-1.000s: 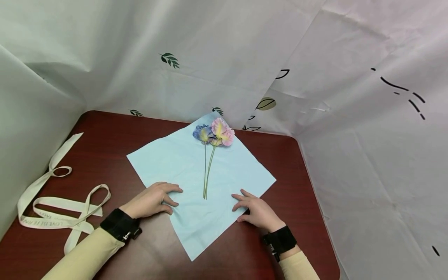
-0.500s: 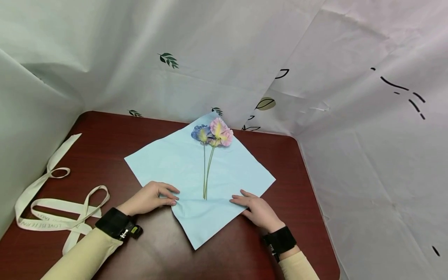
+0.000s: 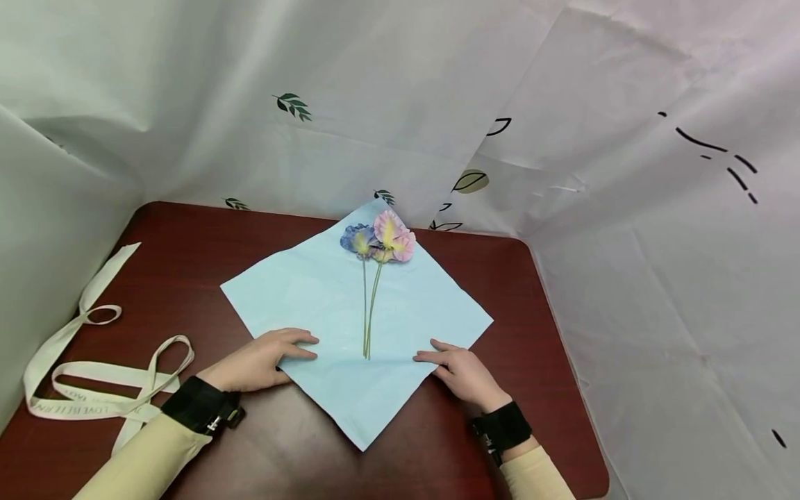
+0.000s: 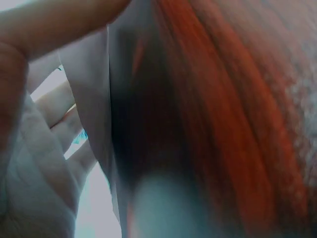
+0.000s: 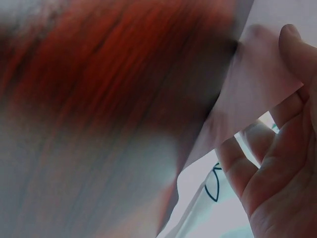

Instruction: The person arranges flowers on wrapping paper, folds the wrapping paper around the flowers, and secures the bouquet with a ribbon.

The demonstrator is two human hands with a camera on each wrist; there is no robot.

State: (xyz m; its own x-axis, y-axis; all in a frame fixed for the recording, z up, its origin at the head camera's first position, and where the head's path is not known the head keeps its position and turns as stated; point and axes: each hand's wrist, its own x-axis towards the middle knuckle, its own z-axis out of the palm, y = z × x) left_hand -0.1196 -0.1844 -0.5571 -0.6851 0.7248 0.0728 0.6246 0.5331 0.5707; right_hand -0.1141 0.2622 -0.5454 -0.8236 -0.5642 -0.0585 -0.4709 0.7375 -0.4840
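A square sheet of light blue wrapping paper (image 3: 312, 292) lies cornerwise on the table. Two artificial flowers rest on it, one blue (image 3: 357, 239) and one pink (image 3: 395, 236), their thin green stems (image 3: 369, 312) toward the person. The left hand (image 3: 259, 360) holds the paper's lower left edge, fingers on top and thumb beneath; the left wrist view shows the thumb (image 4: 59, 25) below the sheet. On the lower right edge, the right hand (image 3: 465, 375) pinches the paper likewise, its thumb (image 5: 297, 52) underneath in the right wrist view. The near corner points toward the person.
A cream ribbon (image 3: 81, 410) with printed letters lies in loops on the left of the dark red table (image 3: 537, 423). White sheeting (image 3: 375, 139) with leaf prints rises at the back and both sides.
The left thumb has gone under the paper, and both hands now hold its edges. A crease that rose across the sheet below the stems has flattened; the near corner has shifted slightly right.
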